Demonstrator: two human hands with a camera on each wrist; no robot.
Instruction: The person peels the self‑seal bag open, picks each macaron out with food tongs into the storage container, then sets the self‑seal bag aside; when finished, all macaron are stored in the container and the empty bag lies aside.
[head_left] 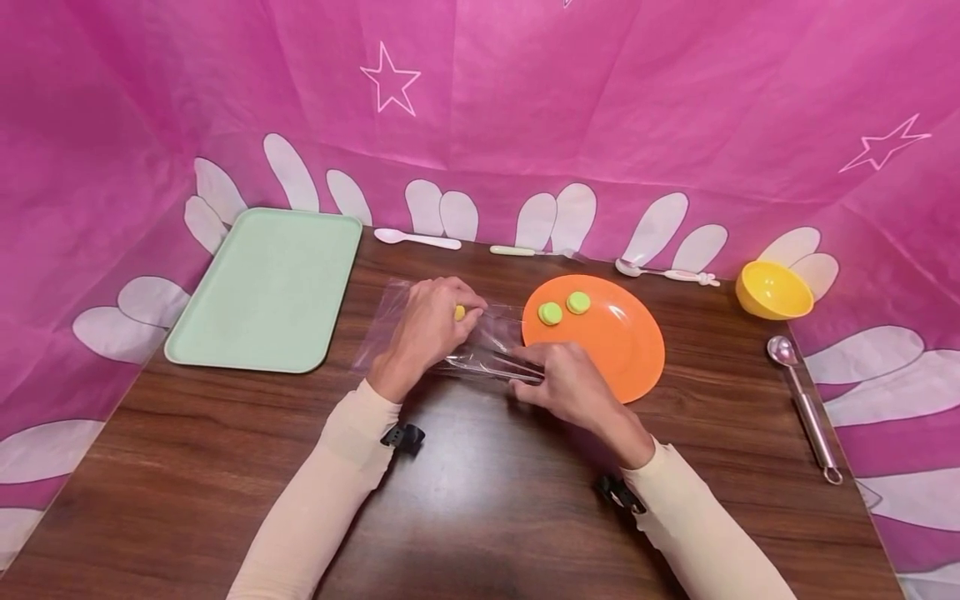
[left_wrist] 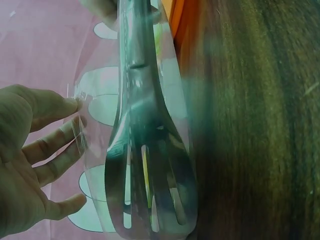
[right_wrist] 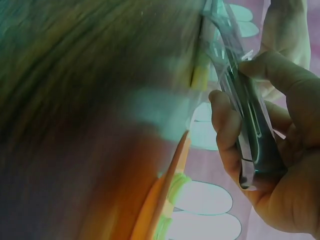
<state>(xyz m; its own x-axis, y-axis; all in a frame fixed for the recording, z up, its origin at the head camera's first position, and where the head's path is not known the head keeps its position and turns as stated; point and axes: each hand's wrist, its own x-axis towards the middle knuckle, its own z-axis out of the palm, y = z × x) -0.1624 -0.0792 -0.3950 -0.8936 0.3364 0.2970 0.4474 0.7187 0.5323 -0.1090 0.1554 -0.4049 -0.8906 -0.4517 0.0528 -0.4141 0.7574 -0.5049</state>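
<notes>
A clear plastic bag (head_left: 390, 321) lies on the wooden table left of an orange plate (head_left: 630, 350). My left hand (head_left: 450, 312) rests on the bag and pinches its film, with a small yellow piece (head_left: 459, 312) at the fingertips. In the left wrist view the left hand (left_wrist: 70, 115) holds the bag's edge beside slotted metal tongs (left_wrist: 142, 150) wrapped in the plastic. My right hand (head_left: 536, 375) grips the tongs' handle end (right_wrist: 252, 125) at the bag's right side, close to the plate rim. Two round green pieces (head_left: 551, 313) (head_left: 578, 302) sit on the plate.
A mint tray (head_left: 270, 287) lies at the far left. Along the back lie a white spoon (head_left: 416, 239), a pale-handled utensil (head_left: 517, 250) and another spoon (head_left: 663, 272). A yellow bowl (head_left: 772, 290) and a metal scoop (head_left: 806, 408) are at the right. Pink backdrop walls surround the table.
</notes>
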